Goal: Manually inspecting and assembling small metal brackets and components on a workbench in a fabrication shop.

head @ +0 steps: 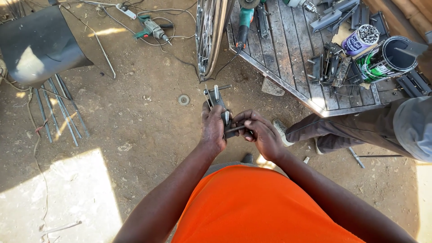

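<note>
Nearest the camera, the person's orange shirt (261,207) fills the lower middle of the view, with both bare forearms reaching forward over the dirt floor (135,130). The left hand (213,128) is clenched around the lower part of a small metal bracket assembly (217,100), a grey steel piece with a bolt-like rod sticking up and out of its top. The right hand (262,135) is closed on a thin dark metal rod or tool (236,130) that runs across to the bracket; its fingers curl over the piece just beside the left hand's fingers. The bracket is held in the air above the floor, between the two hands, roughly at the middle of the view.

Just right of the hands, another person's trouser leg (342,128) and shoe (281,130) stand on the floor. A small round washer (183,99) lies on the dirt just beyond the left hand. Farther left, a bundle of thin steel rods (60,110) lies beside a dark metal sheet (38,42). Beyond, a slatted metal panel (288,49) lies flat on the floor, carrying dark steel brackets (330,67), a purple tin (360,39) and a green-and-black can (387,60). An angle grinder (245,20) lies at the panel's far left edge, and a green electric drill (153,29) with its cable lies on the dirt at the far side.
</note>
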